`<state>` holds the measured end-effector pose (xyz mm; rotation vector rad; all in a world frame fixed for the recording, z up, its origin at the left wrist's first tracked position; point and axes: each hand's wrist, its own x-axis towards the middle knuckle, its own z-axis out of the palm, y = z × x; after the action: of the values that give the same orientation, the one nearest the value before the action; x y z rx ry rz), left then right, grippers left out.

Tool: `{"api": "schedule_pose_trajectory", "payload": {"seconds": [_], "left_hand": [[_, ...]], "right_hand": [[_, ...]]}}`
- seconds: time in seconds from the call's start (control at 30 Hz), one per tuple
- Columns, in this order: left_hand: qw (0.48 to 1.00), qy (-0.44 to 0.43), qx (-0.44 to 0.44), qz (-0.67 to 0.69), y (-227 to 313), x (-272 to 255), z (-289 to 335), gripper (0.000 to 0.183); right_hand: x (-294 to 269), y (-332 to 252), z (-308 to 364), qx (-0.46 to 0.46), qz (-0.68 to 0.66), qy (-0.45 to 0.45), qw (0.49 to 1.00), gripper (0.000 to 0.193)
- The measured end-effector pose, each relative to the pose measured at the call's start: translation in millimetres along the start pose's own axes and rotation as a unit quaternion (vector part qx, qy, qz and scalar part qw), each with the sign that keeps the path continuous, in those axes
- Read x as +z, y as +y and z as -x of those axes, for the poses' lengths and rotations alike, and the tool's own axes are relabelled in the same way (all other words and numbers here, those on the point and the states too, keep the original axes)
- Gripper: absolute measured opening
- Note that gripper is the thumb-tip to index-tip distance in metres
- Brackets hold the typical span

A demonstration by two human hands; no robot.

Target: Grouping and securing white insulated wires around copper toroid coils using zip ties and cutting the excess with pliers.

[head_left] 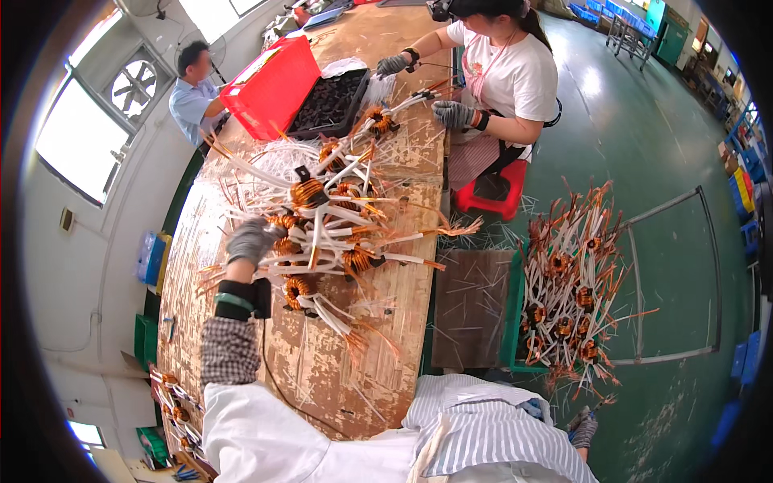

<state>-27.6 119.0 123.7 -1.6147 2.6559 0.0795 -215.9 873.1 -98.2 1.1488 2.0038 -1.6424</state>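
My left hand (253, 241), in a grey glove, is at the near left of a pile on the wooden table. Its fingers curl against a copper-wound ring coil (283, 220) with thick white leads. Several similar coils lie tangled there, among them a larger coil with a black clip (307, 193) and a nearer coil (297, 291) with bare, frayed copper ends. My right hand (582, 428), also gloved, hangs low at the right beyond my striped apron (491, 431). Its fingers are closed; a small slim thing sticks out past them, too small to name.
A green crate (515, 322) full of coils stands right of the table (362, 322). Opposite, a co-worker's gloved hands (453, 114) work by the coils, near a red stool (495, 191). A black tray (330, 105) of dark parts and a red bin (270, 88) sit farther back.
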Motion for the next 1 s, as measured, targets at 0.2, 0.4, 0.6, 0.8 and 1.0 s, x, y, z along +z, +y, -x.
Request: {"api": "schedule_pose_trajectory", "payload": {"seconds": [0.2, 0.4, 0.6, 0.8, 1.0], "left_hand": [[0.940, 0.186, 0.283, 0.032, 67.2, -17.1, -88.5, 0.032], [0.968, -0.059, 0.132, -0.205, 101.0, 45.9, -202.1, 0.029], [0.967, -0.189, 0.111, -0.133, 67.0, 120.5, -276.7, 0.032], [0.946, -0.106, 0.233, -0.200, -29.3, 141.0, -297.9, 0.019], [0.995, -0.034, 0.065, 0.064, -162.3, 117.2, -218.2, 0.018]], "right_hand": [[14.0, -17.9, -22.2, -0.152, 0.086, -0.028, 0.984, 0.020], [58.2, -62.1, 77.2, -0.372, 0.360, -0.033, 0.855, 0.019], [18.2, -27.8, 91.5, -0.278, 0.340, -0.004, 0.898, 0.016], [19.5, -27.2, 113.3, -0.184, 0.257, -0.016, 0.949, 0.015], [31.5, -32.9, 114.0, -0.300, 0.358, -0.012, 0.884, 0.021]]}}
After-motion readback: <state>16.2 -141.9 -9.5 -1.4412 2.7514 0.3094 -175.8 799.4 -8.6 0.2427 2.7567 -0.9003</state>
